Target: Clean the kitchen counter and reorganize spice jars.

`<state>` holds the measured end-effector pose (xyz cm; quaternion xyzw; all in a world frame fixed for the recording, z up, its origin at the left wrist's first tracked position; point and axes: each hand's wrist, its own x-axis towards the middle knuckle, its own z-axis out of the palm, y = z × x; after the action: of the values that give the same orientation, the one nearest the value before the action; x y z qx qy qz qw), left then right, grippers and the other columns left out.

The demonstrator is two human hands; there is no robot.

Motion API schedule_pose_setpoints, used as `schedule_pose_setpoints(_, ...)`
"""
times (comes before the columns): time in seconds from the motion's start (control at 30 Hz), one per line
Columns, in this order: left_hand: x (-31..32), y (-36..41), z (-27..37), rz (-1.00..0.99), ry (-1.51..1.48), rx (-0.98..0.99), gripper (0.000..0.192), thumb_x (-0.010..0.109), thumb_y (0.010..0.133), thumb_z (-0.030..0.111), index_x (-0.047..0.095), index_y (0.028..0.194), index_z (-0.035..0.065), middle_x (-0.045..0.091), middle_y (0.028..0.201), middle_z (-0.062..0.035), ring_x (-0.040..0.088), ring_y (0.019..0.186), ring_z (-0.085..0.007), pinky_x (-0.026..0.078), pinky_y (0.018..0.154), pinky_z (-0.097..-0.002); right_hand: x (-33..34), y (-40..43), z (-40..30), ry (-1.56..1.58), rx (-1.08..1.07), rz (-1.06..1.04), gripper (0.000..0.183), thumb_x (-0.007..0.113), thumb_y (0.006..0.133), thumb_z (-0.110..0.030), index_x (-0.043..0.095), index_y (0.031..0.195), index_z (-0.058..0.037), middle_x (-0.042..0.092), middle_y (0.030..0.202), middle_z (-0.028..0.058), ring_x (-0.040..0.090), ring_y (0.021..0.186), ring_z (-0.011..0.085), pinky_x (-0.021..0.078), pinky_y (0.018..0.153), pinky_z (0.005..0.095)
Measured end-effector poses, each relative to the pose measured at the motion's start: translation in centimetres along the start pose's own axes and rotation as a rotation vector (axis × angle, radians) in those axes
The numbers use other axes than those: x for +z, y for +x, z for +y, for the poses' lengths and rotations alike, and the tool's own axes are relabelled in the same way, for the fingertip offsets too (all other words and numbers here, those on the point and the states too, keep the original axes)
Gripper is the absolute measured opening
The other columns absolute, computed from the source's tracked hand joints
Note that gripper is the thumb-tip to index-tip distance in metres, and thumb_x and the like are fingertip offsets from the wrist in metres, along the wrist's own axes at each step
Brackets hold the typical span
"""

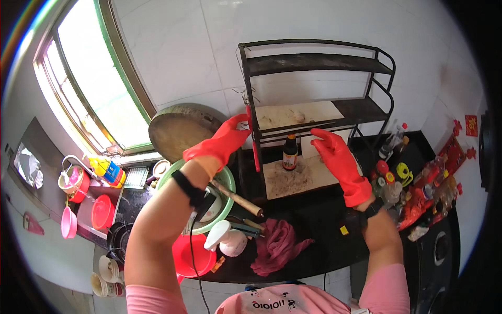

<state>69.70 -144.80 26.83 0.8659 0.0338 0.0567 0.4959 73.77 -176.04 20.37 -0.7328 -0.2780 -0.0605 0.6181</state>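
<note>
Both my hands wear red rubber gloves. My left hand [219,143] is at the left post of a black metal two-tier rack [319,62], beside a long thin red object [256,155] along that post. Whether the fingers grip the red object or only touch it, I cannot tell. My right hand [338,163] hovers in front of the rack's right half, fingers apart, holding nothing. Between the hands, a dark sauce bottle with an orange cap [290,153] stands upright on a stained cardboard sheet [306,182]. Another cardboard sheet [274,114] covers part of the rack's lower shelf, with a garlic-like bulb [299,116] on it.
A round wooden chopping board [184,129] leans against the wall. Near my left forearm are a green basket [229,196], a red basin [192,257], a white spray bottle [231,241] and a maroon cloth [276,245]. Several bottles [392,188] crowd the counter's right side.
</note>
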Motion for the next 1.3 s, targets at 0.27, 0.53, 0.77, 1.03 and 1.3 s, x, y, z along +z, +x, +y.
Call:
schedule_pose_setpoints(0.27,2.1,5.7,-2.6,0.122,-0.367,-0.027,0.026,0.059,0.09,0.004,0.064,0.115,0.0115,0.067,0.1,-0.0023,0.063,0.081,-0.0149,0.053,0.071,-0.0315,-6.8,1.0,-0.2,-0.153,-0.004,0.023,0.032,0.064,0.099,-0.02,0.063,0.131,-0.0129,0.061,0.123,0.0062,0.065,0.109,0.017,0.0508,0.094,0.0319)
schedule_pose_setpoints(0.53,0.9,6.1,-0.4,0.467,-0.577,-0.047,0.044,0.058,0.084,-0.009,0.054,0.125,0.0057,0.066,0.104,-0.0066,0.065,0.072,-0.0203,0.055,0.06,-0.0346,-8.6,1.9,1.4,-0.077,0.018,0.002,0.031,0.063,0.1,-0.019,0.063,0.13,-0.0116,0.065,0.12,0.0041,0.065,0.108,0.0144,0.0486,0.096,0.0309)
schedule_pose_setpoints(0.77,-1.5,7.4,-0.2,0.193,-0.451,-0.033,0.073,0.049,0.078,-0.019,0.043,0.147,0.0071,0.064,0.116,-0.0112,0.065,0.071,-0.0222,0.054,0.054,-0.0306,-8.6,2.4,1.5,0.065,0.041,-0.021,0.029,0.061,0.101,-0.014,0.062,0.128,-0.0066,0.067,0.118,0.0034,0.065,0.108,0.0136,0.0484,0.094,0.028)
schedule_pose_setpoints(1.03,-0.8,8.9,1.0,0.01,-0.403,-0.057,0.036,0.059,0.089,-0.005,0.065,0.123,0.0042,0.071,0.119,-0.0119,0.06,0.058,-0.0143,0.046,0.048,-0.0261,-9.2,2.7,2.0,0.117,0.09,-0.029,0.027,0.059,0.102,-0.014,0.062,0.127,-0.0049,0.068,0.12,0.0024,0.065,0.107,0.0125,0.0485,0.092,0.0265)
schedule_pose_setpoints(1.3,-4.4,10.9,-1.5,0.265,-0.511,-0.044,0.015,0.054,0.095,-0.002,0.063,0.105,0.0041,0.075,0.097,-0.0121,0.056,0.051,-0.0132,0.041,0.037,-0.0271,-9.5,3.3,2.3,0.14,0.076,-0.052,0.023,0.057,0.104,-0.015,0.065,0.123,-0.0056,0.068,0.118,-0.0001,0.064,0.106,0.0114,0.0469,0.087,0.0229)
